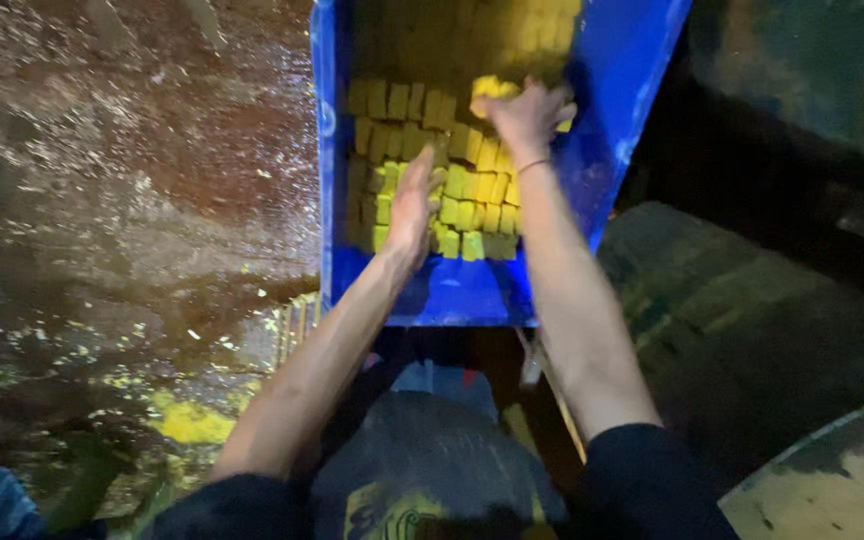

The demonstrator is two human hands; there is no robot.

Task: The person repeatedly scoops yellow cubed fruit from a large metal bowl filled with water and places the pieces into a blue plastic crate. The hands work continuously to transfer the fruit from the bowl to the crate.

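Deep blue plastic crate (632, 60) | rows of yellow rectangular blocks (472, 200); your right hand (527, 115) grips one block at the far rows; your left hand (412, 205) lies flat, open, nearer.

Yellow blocks (467, 190) — packed rows in blue crate (617, 90).

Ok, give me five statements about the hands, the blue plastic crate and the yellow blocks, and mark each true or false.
1. The blue plastic crate holds rows of yellow rectangular blocks. True.
2. The right hand grips a yellow block near the crate's far end. True.
3. The left hand rests on the wet floor. False: it lies on the blocks inside the crate.
4. The crate is red. False: it is blue.
5. The right wrist wears a thin band. True.
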